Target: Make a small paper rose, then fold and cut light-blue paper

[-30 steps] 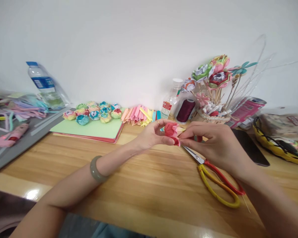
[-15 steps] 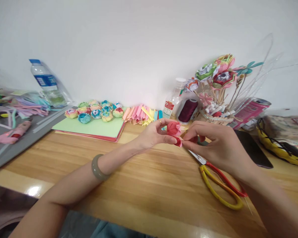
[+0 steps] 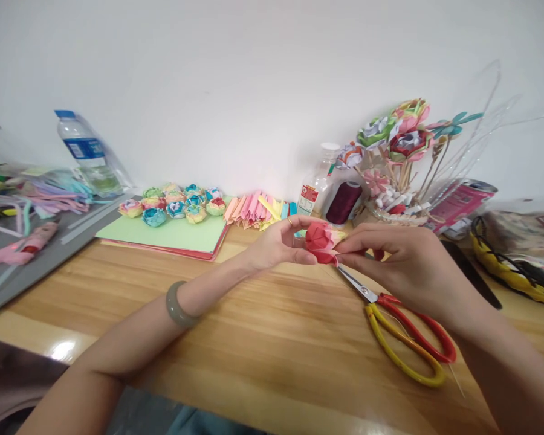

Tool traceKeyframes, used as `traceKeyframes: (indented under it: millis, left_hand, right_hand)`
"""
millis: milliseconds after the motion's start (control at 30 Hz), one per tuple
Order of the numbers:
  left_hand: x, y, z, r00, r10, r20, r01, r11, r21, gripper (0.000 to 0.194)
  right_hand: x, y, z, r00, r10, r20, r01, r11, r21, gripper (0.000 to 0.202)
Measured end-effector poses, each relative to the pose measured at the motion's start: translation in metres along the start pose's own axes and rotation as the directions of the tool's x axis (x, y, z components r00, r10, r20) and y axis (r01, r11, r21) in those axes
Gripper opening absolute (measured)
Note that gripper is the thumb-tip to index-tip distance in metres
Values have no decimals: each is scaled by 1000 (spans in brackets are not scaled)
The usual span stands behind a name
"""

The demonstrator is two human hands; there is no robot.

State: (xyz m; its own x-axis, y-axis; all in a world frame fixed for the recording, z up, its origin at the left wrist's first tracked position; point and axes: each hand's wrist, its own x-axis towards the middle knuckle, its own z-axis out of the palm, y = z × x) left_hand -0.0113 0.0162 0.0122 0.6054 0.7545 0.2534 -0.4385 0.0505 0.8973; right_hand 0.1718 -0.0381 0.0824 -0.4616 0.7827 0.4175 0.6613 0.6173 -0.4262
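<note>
We had a red paper flower up in front of us, above the bench. Our left hand gripped its left side, thumb low and finger high. Our right hand pinched its right edge with thumb and finger.

The scissors lay under and beside our right hand, with one red loop and one yellow loop. The tips were partly hidden, so we could not tell if they touched anything.

Behind our left arm, small paper flowers sat in a bunch on green paper. Folded paper strips lay just to the right of them. Next came a clear bottle with a white cap, then a dark purple spool of thread. A basket held big paper flowers on sticks. Far to the left, a blue-capped bottle leaned near the wall.
</note>
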Motion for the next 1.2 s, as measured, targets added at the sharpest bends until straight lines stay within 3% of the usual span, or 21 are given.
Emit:
traceKeyframes:
  millis: [367,600,833,1000,1200]
  left_hand:
    - [1,-1,0,998,-23,-58,25,999,35,50]
    - [0,2,3,993,-2,-115,0,1000,-12,48]
    - [1,-1,5,996,-17,-87,15,1000,-23,48]
    - [0,0,6,996,-41,-82,40,999,-25,49]
    - [0,0,7,986,-10,-168,3,999,-45,48]
  right_hand:
    - [2,-1,6,997,69,22,-70,992,101,21]
    - [4,5,1,997,-20,71,11,992,123,16]
    - [1,-1,5,997,72,10,-73,993,92,19]
    - [1,3,6,991,123,50,-128,981,143,20]
    - [2,9,2,997,14,79,-23,993,118,17]
